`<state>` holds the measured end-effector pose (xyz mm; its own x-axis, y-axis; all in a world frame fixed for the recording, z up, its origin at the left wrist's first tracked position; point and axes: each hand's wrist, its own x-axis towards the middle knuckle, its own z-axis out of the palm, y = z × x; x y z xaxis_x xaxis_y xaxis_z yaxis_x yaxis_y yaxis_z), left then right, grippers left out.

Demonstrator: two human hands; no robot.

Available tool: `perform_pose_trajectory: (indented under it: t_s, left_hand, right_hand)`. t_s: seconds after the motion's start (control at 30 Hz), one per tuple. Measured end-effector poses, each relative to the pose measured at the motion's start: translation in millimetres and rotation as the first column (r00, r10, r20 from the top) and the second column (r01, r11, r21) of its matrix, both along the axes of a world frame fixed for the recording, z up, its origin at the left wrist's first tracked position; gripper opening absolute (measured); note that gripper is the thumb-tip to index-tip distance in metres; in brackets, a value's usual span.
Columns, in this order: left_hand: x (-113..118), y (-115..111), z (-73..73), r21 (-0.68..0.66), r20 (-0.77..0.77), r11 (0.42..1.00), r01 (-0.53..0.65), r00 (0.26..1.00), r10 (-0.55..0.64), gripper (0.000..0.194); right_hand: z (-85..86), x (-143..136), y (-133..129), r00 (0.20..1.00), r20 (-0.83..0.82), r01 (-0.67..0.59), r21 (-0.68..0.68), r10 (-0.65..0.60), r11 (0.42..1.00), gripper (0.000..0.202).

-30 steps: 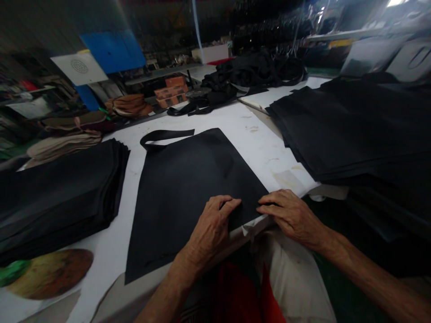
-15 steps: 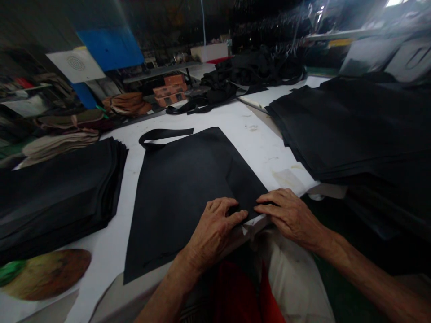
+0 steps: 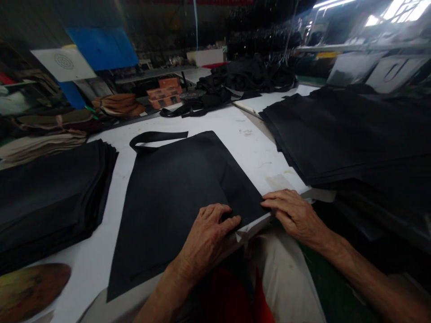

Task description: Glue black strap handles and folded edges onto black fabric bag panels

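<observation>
A flat black fabric panel (image 3: 168, 188) lies on the white table in front of me. A black strap (image 3: 158, 137) loops out past its far left edge, one end reaching along the top. My left hand (image 3: 212, 229) rests on the panel near its front edge, fingers spread and pressing down. At the panel's right-hand corner is my right hand (image 3: 291, 211), fingers stretched out with their tips touching the edge. Its thumb lies lower, partly hidden from view.
Stacks of black panels lie to the left (image 3: 57, 193) and right (image 3: 343, 134). Black straps (image 3: 242, 76) are heaped at the back near orange boxes (image 3: 164, 92). A brownish oval object (image 3: 37, 287) sits front left. The white table (image 3: 232, 125) ends at my lap.
The view has shifted a little, so the scene sits further left. My right fingers have moved outward to the panel's corner edge. My left hand stays on the panel.
</observation>
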<state>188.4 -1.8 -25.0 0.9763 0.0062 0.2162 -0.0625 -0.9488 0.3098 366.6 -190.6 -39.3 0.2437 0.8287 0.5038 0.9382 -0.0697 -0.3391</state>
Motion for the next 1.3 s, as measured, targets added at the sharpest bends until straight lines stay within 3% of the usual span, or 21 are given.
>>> perform_pose_trajectory:
  t_s: [0.33,0.57,0.93,1.17,1.3]
  left_hand:
    - [-2,-2,6.1,-0.023,-0.015,1.0,-0.009,1.0,0.009,0.029]
    - [-3,-2,8.7,-0.025,-0.053,1.0,0.019,0.998,-0.021,0.031]
    - [-8,1,10.4,-0.033,-0.085,0.999,0.019,0.996,-0.022,0.028]
    - [-44,1,11.2,0.003,-0.075,1.0,0.008,0.997,-0.007,0.023]
    - [-85,13,14.1,0.081,0.154,0.994,-0.066,0.987,0.053,0.019]
  right_hand:
    - [11.0,-4,22,0.999,0.032,-0.011,0.003,0.011,1.0,0.029]
    - [12.2,-10,55,0.985,0.046,-0.158,-0.132,0.165,0.979,0.03]
    - [10.6,-9,56,0.989,0.0,-0.148,-0.181,0.151,0.972,0.028]
    - [11.0,-10,57,0.989,0.003,-0.141,-0.188,0.145,0.972,0.025]
    - [6.8,-9,53,0.987,0.044,-0.145,-0.18,0.155,0.973,0.026]
